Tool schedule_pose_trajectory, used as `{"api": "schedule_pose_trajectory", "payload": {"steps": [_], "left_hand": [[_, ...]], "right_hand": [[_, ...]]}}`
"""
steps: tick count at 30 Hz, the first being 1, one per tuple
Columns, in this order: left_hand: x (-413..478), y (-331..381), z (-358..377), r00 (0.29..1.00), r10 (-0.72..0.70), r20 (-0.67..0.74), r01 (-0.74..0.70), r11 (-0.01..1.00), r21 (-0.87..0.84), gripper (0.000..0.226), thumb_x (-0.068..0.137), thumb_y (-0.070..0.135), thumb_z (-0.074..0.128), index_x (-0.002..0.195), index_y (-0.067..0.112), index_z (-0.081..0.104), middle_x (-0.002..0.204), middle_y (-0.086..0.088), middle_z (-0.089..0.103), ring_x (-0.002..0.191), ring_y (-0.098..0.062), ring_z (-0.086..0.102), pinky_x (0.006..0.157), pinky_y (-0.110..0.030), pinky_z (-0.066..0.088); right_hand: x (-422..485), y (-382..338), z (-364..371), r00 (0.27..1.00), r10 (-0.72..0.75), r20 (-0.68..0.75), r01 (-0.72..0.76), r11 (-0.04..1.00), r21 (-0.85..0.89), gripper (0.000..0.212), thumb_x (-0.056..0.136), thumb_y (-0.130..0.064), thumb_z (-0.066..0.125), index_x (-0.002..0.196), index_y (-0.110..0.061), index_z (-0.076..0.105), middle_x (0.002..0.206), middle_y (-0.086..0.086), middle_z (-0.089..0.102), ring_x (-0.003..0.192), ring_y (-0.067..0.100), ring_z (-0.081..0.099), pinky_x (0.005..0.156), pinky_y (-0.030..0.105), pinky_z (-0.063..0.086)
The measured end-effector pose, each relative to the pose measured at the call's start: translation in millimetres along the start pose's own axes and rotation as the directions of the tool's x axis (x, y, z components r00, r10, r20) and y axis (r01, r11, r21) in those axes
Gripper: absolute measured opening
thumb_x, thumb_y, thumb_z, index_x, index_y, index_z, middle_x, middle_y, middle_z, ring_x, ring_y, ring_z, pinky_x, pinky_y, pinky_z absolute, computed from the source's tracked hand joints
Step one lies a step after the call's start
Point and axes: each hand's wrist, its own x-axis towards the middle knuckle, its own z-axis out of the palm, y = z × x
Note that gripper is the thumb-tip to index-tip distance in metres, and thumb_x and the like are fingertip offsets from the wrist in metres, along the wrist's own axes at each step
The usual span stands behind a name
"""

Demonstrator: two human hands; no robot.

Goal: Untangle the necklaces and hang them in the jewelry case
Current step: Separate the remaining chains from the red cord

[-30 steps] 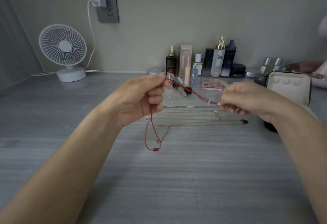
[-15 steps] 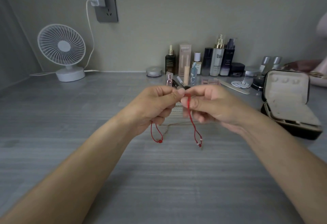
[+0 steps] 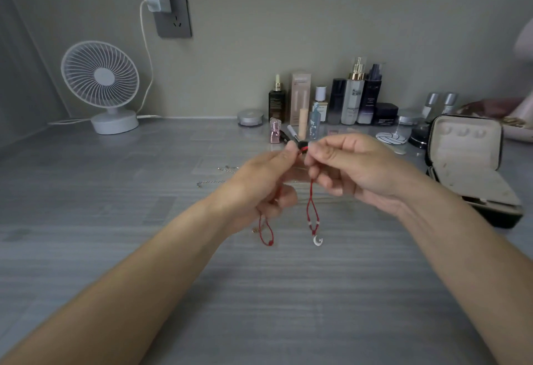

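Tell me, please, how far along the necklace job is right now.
Done: only the jewelry case stands open; its lid hooks look bare. In hand: the left hand and right hand pinch the red cord necklace, its two loops dangling. Left: hang it, then deal with the thin chains lying on the table.

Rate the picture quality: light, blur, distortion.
Head view: dim, even light, no harsh glare; wide-angle stretch swells the forearms toward the lower corners; the red necklace between the left hand and right hand reads clearly, but labels on the bottles are too soft to read.
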Motion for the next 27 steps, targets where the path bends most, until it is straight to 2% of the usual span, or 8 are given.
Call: {"api": "schedule_pose_trajectory", "payload": {"steps": [2, 4, 7, 12, 16, 19, 22, 27], "left_hand": [[0, -3, 6, 0.993, -0.076, 0.094, 0.081, 0.995, -0.053, 0.041, 0.096, 0.042, 0.029, 0.088, 0.018, 0.06, 0.074, 0.002, 0.067, 0.041, -0.005, 0.031, 0.04, -0.016, 0.008], [1, -5, 8, 0.99, -0.112, 0.085, 0.116, 0.992, -0.045, 0.039, 0.097, 0.036, 0.033, 0.09, 0.012, 0.062, 0.063, 0.003, 0.058, 0.041, -0.003, 0.031, 0.037, -0.017, 0.011], [3, -6, 5, 0.993, -0.105, 0.046, 0.105, 0.994, -0.007, 0.028, 0.096, 0.023, 0.04, 0.084, 0.01, 0.061, 0.059, 0.005, 0.046, 0.04, -0.001, 0.031, 0.036, -0.015, 0.014], [3, -8, -2, 0.999, -0.054, 0.009, 0.052, 0.989, 0.137, 0.026, 0.093, 0.022, 0.048, 0.073, 0.014, 0.061, 0.057, 0.006, 0.051, 0.046, -0.003, 0.035, 0.039, -0.016, 0.019], [5, -8, -2, 0.996, 0.065, -0.053, -0.047, 0.959, 0.279, 0.029, 0.092, 0.028, 0.048, 0.067, 0.018, 0.06, 0.056, 0.01, 0.054, 0.049, -0.001, 0.042, 0.048, -0.018, 0.031], [7, -9, -2, 0.991, 0.106, -0.075, -0.088, 0.972, 0.216, 0.031, 0.093, 0.026, 0.045, 0.067, 0.015, 0.058, 0.057, 0.007, 0.054, 0.053, -0.002, 0.047, 0.058, -0.016, 0.04], [8, -11, -2, 0.994, 0.089, -0.059, -0.079, 0.985, 0.155, 0.034, 0.094, 0.027, 0.044, 0.065, 0.014, 0.056, 0.055, 0.006, 0.053, 0.056, -0.007, 0.048, 0.063, -0.023, 0.041], [10, -15, -3, 0.995, 0.075, -0.064, -0.065, 0.986, 0.152, 0.034, 0.093, 0.026, 0.045, 0.064, 0.012, 0.055, 0.052, 0.006, 0.052, 0.052, -0.007, 0.049, 0.063, -0.024, 0.04]], "right_hand": [[2, 0, -5, 0.996, -0.005, -0.09, 0.01, 0.999, 0.052, 0.022, 0.084, -0.022, 0.056, 0.068, -0.007, 0.057, 0.055, 0.003, 0.054, 0.039, 0.006, 0.044, 0.032, 0.014, 0.032], [4, 0, -13, 0.984, -0.001, -0.176, 0.01, 0.999, 0.051, 0.027, 0.088, -0.022, 0.055, 0.065, -0.008, 0.055, 0.052, 0.001, 0.049, 0.037, 0.005, 0.038, 0.033, 0.014, 0.027], [5, 0, -24, 0.979, 0.034, -0.201, -0.026, 0.999, 0.04, 0.024, 0.084, -0.024, 0.059, 0.065, -0.009, 0.056, 0.048, -0.003, 0.046, 0.036, 0.005, 0.033, 0.033, 0.014, 0.024], [6, 1, -31, 0.972, 0.061, -0.227, -0.068, 0.997, -0.023, 0.021, 0.08, -0.024, 0.064, 0.067, -0.009, 0.058, 0.043, -0.007, 0.043, 0.033, 0.003, 0.029, 0.031, 0.014, 0.021], [6, 0, -39, 0.956, 0.103, -0.275, -0.119, 0.992, -0.045, 0.02, 0.084, -0.021, 0.062, 0.069, -0.008, 0.059, 0.041, -0.006, 0.043, 0.031, 0.003, 0.029, 0.03, 0.013, 0.02], [4, 0, -41, 0.961, 0.134, -0.243, -0.166, 0.979, -0.12, 0.019, 0.08, -0.024, 0.066, 0.068, -0.01, 0.06, 0.041, -0.007, 0.041, 0.031, 0.003, 0.029, 0.03, 0.013, 0.02], [1, -1, -40, 0.969, 0.175, -0.177, -0.206, 0.962, -0.181, 0.019, 0.072, -0.026, 0.069, 0.069, -0.01, 0.061, 0.038, -0.011, 0.039, 0.033, 0.003, 0.028, 0.031, 0.013, 0.023], [5, -1, -45, 0.957, 0.192, -0.216, -0.215, 0.972, -0.092, 0.027, 0.091, -0.022, 0.053, 0.067, -0.014, 0.046, 0.045, -0.006, 0.038, 0.035, 0.005, 0.032, 0.031, 0.015, 0.022]]}}
